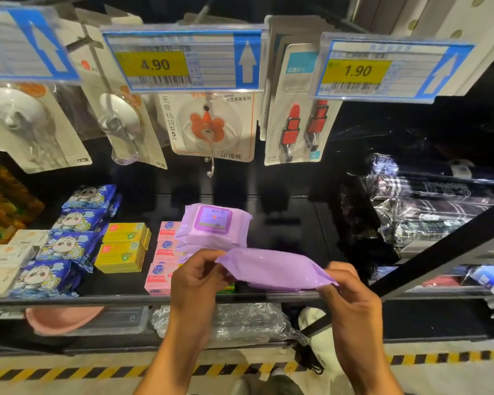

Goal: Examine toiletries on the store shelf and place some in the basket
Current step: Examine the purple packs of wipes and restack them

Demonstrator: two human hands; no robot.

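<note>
I hold a soft purple pack of wet wipes in front of the shelf, plain side facing me. My left hand pinches its left end and my right hand pinches its right end. Behind it, more purple wipe packs lie stacked on the black shelf, the top one showing its label flap. No basket shows in the head view.
Pink soap boxes, yellow soap boxes and blue panda packs fill the shelf's left part. Hook packs hang above under price tags. A dark strap runs diagonally at right. Hazard tape marks the floor.
</note>
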